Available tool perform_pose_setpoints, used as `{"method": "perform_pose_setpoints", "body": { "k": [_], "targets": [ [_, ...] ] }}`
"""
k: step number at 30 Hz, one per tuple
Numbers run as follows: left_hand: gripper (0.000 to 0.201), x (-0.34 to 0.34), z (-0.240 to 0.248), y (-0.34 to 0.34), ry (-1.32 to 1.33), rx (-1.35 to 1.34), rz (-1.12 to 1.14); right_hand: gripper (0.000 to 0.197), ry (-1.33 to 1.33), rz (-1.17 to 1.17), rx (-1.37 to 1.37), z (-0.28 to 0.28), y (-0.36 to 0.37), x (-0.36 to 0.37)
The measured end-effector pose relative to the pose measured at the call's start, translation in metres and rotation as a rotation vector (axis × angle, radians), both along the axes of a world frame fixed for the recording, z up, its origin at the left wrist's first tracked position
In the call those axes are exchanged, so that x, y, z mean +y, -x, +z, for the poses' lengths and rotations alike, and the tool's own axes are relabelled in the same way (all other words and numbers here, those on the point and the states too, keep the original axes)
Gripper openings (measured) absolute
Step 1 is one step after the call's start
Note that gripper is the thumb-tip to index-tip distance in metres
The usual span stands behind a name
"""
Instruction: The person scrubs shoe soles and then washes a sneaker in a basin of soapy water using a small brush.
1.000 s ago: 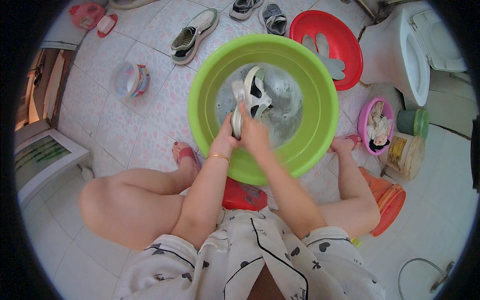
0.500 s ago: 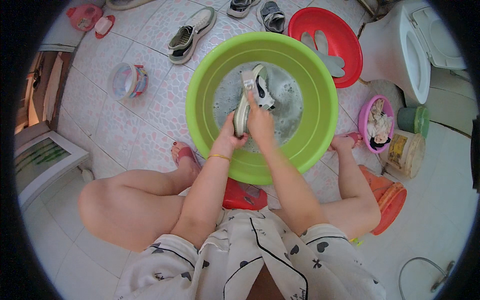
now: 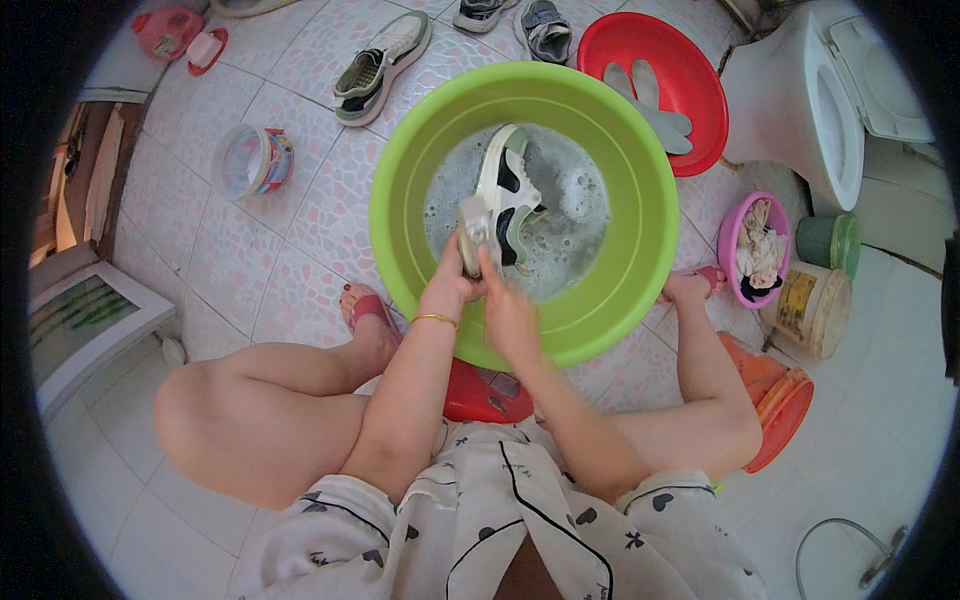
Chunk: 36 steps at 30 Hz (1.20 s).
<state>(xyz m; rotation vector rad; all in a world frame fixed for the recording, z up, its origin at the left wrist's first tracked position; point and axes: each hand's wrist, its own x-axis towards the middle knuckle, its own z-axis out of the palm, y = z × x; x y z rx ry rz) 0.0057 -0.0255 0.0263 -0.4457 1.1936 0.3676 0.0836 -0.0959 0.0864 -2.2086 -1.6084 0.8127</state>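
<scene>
A white sneaker (image 3: 510,180) with black and pale green patches is held tilted over the suds in a large lime-green basin (image 3: 400,180). My left hand (image 3: 452,275) is closed around its near end, on the left side. A small light-coloured brush (image 3: 475,220) lies against the near part of the shoe's sole edge. My right hand (image 3: 512,315), slightly blurred, grips the brush with the index finger stretched along it. Grey soapy water (image 3: 575,240) with foam fills the basin's bottom.
Another sneaker (image 3: 383,68) and more shoes (image 3: 545,32) stand beyond the basin. A red basin (image 3: 700,95) holds grey insoles (image 3: 650,110). A pink basket (image 3: 728,245) of cloth, an orange bucket (image 3: 780,410) and a toilet (image 3: 800,95) are at right; a clear tub (image 3: 240,163) is left.
My right hand has drawn the brush toward me along the shoe, from its middle to its near end. The shoe has rolled, showing more of its upper.
</scene>
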Motion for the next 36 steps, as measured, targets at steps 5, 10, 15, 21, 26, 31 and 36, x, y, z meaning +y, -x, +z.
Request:
{"method": "perform_pose_setpoints", "body": {
  "k": [5,10,15,21,26,31,36],
  "targets": [
    [0.042,0.010,0.014,-0.013,0.054,0.001,-0.030,0.059,-0.018,-0.038,-0.099,-0.017,-0.031,0.059],
    [0.044,0.001,0.002,-0.007,-0.062,0.010,0.016,0.064,-0.054,0.025,-0.048,-0.002,0.008,-0.013],
    [0.045,-0.007,-0.032,0.005,-0.075,-0.023,0.017,0.063,0.083,0.066,-0.028,0.027,0.020,-0.051],
    [0.044,-0.005,-0.020,-0.004,-0.028,-0.162,-0.042,0.060,0.012,-0.043,-0.099,-0.015,-0.027,0.045],
    [0.047,0.000,-0.017,-0.010,0.003,-0.088,-0.023,0.062,0.063,-0.036,-0.064,-0.015,-0.018,0.050],
    [0.042,-0.005,-0.041,0.013,-0.076,-0.072,0.006,0.061,0.116,0.097,-0.070,0.023,0.029,-0.047],
    [0.042,0.002,-0.008,-0.012,0.047,-0.006,-0.054,0.059,0.083,-0.027,-0.044,0.016,0.003,-0.023]
  ]
}}
